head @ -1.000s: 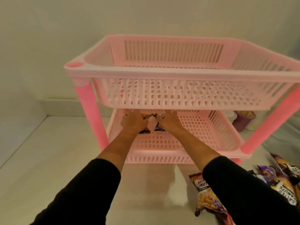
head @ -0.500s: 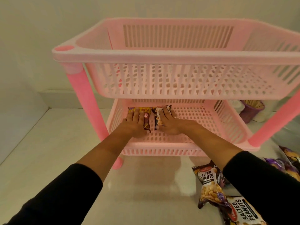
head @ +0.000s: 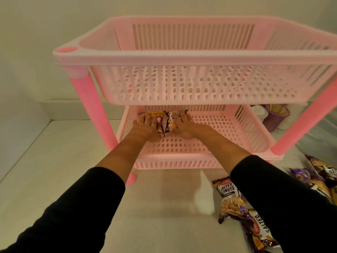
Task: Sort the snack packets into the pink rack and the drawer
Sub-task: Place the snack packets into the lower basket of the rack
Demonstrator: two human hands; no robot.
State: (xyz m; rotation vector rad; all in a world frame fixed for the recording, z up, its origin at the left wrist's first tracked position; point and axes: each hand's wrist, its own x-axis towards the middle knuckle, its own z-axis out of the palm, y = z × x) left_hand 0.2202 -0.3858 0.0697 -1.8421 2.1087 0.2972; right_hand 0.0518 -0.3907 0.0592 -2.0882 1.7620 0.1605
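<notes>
A two-tier pink rack (head: 182, 57) stands on a pale counter. Its upper basket holds nothing that I can see. In the lower basket (head: 209, 143), at the back left, two snack packets lie side by side: a yellow and dark one (head: 159, 123) and a dark peanut one (head: 170, 121). My left hand (head: 147, 127) rests flat on the yellow packet with fingers spread. Beside it, my right hand (head: 184, 126) lies flat on the peanut packet. Neither hand grips its packet. No drawer is in view.
Salted peanut packets (head: 230, 199) lie on the counter at the lower right, partly under my right sleeve. More purple and yellow packets (head: 317, 176) sit at the right edge. A purple cup of wooden sticks (head: 276, 116) and a white container (head: 259, 114) stand behind the rack.
My hands have gone from holding the two packets under the upper basket to pressing them flat on the lower basket's floor. The view has shifted slightly.
</notes>
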